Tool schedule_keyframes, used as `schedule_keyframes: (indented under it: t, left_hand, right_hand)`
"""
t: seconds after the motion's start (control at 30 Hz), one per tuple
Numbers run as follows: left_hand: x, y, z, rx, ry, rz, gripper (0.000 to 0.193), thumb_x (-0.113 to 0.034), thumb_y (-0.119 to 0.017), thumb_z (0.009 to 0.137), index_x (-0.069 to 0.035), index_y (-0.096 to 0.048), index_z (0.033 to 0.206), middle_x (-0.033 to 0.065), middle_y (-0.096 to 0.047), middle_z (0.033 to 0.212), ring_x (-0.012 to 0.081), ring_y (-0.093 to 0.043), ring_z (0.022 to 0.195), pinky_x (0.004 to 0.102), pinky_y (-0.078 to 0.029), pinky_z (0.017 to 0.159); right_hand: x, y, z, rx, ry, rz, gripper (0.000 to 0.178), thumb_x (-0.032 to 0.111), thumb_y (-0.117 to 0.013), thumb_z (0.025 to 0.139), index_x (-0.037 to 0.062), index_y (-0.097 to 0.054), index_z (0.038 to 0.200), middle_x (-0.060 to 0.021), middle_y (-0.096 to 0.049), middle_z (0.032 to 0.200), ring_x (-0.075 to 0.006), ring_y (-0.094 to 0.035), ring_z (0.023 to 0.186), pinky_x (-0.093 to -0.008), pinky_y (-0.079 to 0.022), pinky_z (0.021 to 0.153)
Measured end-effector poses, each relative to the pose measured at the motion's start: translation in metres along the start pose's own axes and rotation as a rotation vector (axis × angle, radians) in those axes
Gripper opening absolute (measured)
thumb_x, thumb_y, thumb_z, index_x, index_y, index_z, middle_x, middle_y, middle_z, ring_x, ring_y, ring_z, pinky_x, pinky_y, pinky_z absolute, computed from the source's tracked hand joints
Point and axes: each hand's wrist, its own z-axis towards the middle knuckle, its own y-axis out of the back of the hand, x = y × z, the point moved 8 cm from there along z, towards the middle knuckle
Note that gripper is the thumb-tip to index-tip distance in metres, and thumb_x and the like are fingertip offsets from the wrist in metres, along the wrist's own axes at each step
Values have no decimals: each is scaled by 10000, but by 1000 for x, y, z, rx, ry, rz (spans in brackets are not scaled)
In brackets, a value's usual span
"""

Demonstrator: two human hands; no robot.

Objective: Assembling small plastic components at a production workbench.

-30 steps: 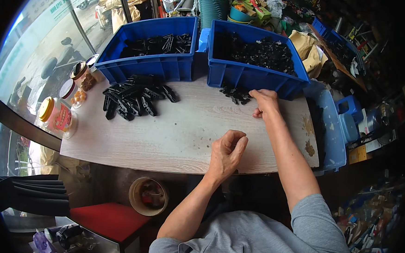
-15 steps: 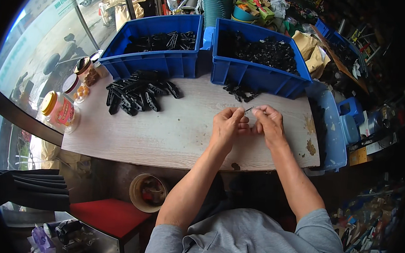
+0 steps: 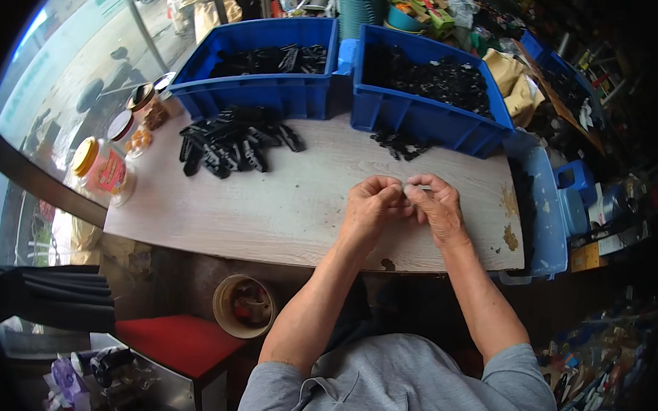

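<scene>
My left hand [image 3: 370, 204] and my right hand [image 3: 436, 204] meet fingertip to fingertip above the pale wooden table [image 3: 291, 211]. Between the fingers sits a small part [image 3: 413, 188], mostly hidden; only a pale sliver shows. A heap of black plastic pieces [image 3: 231, 145] lies on the table to the left. A smaller cluster of black pieces [image 3: 399, 143] rests just beyond my hands, in front of the right blue bin [image 3: 425, 113]. The left blue bin [image 3: 257, 88] also holds black parts.
Jars with yellow and dark lids [image 3: 105, 165] stand at the table's left end. A blue plastic stool or crate [image 3: 551, 211] is at the right end. A round bucket [image 3: 244, 306] and a red stool [image 3: 174, 343] sit below the table's front edge.
My right hand came back from the small black cluster near the right bin, and my left hand rose from the table. Both hands now meet on a small part.
</scene>
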Motion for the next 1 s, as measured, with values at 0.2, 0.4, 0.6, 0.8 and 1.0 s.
schedule_keyframes:
  t: [0.2, 0.4, 0.6, 0.8, 1.0]
  left_hand:
    - [-8, 2, -6, 6, -145, 264, 116, -93, -620, 912, 9, -620, 964, 80, -657, 829, 165, -634, 689, 275, -518, 651]
    - [-124, 21, -35, -503, -1048, 1571, 257, -92, -652, 783, -35, -605, 1029, 155, -604, 1084, 352, -536, 1051, 446, -476, 834]
    - [-140, 64, -2, -532, -1004, 1935, 212, -85, -626, 765, -19, -596, 964, 152, -579, 1079, 356, -547, 1050, 453, -481, 836]
    - [-119, 54, -4, -329, -936, 1754, 250, -46, -630, 784, -47, -627, 1034, 120, -628, 1049, 327, -610, 983, 414, -499, 823]
    - [-135, 72, 3, -515, -771, 1930, 322, -107, -663, 779, -92, -650, 1100, 93, -660, 1020, 301, -588, 972, 429, -424, 856]
  right_hand:
    - [-4, 5, -2, -19, 9, -18, 171, 183, -746, 849, 48, -674, 926, 2, -590, 617, -58, -504, 499, -192, -394, 479]
    - [-12, 10, -2, -51, -14, 149, 123, 166, -716, 874, 81, -631, 896, 3, -491, 500, -118, -517, 446, -372, -584, 578]
    - [-13, 6, -2, -40, -3, 157, 109, 159, -706, 879, 85, -630, 904, 5, -494, 507, -118, -525, 452, -378, -586, 583]
    - [-12, 10, -2, -62, -8, 155, 97, 151, -696, 881, 84, -629, 903, 13, -472, 515, -118, -528, 476, -388, -588, 601]
    - [-11, 10, -3, -55, 7, 201, 127, 148, -710, 862, 51, -638, 900, 1, -492, 550, -109, -535, 487, -380, -595, 616]
